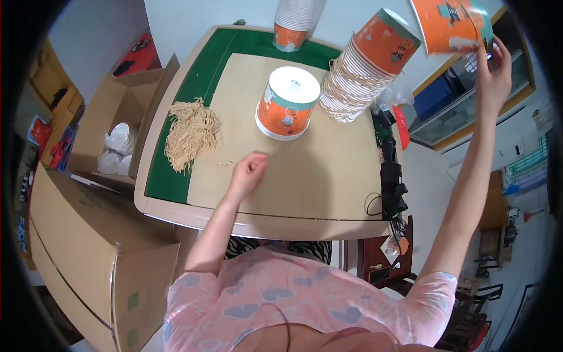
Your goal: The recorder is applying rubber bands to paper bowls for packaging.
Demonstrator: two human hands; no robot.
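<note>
An orange paper bucket (447, 26) with a green band is up at the far right, partly cut off by the picture's rim. My right hand (496, 79) holds it by its lower edge, arm stretched out. Over the table, my left hand (249, 173) is closed with curled fingers; whatever is in them, if anything, is hidden. A loose strand lies just left of it, beside a heap of beige string (192, 136). Beyond my left hand, an orange bucket (285, 120) with a white top stands upright on the brown sheet (346, 170).
A tall leaning stack of nested buckets (356, 76) has string between its rims. Another bucket stack (291, 29) stands at the back edge. Black adapters and cables (392, 182) lie along the right edge. Left of the table are an open carton (158, 97) with white items and a large carton (82, 246).
</note>
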